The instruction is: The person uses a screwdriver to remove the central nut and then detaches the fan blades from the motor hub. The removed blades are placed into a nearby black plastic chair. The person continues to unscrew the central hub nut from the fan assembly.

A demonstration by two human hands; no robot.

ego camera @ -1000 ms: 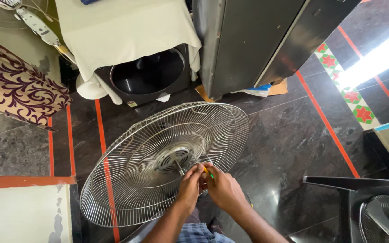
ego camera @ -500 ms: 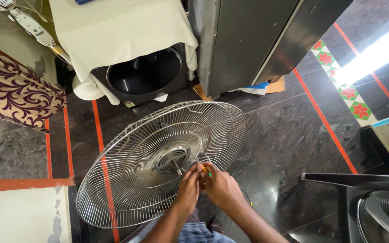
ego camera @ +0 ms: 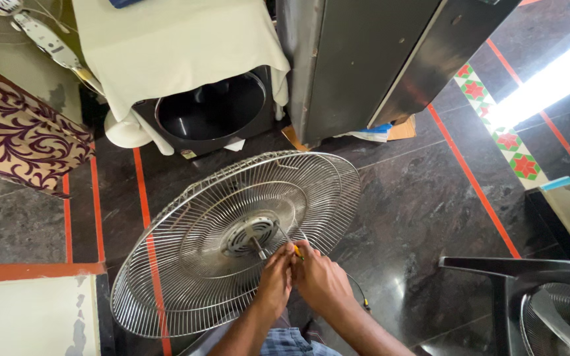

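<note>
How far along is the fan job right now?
Done: the rear grille sits bare, with no blades on the motor shaft. In hand: left hand and right hand work a small yellow tool beside the hub. Left: another grille waits on the black chair.

A round silver wire fan guard (ego camera: 232, 244) tilts over the dark floor (motor shaft (ego camera: 257, 248) protruding centrally); a small yellow-handled screwdriver (ego camera: 297, 250) sits at its wires.

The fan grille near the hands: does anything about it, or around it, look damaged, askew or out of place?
The round wire fan grille sits tilted, with no blades on the bare motor shaft. Both hands, left hand and right hand, pinch a small yellow and green tool beside that shaft. A second grille lies on the black chair. No bent wires are visible.
</note>
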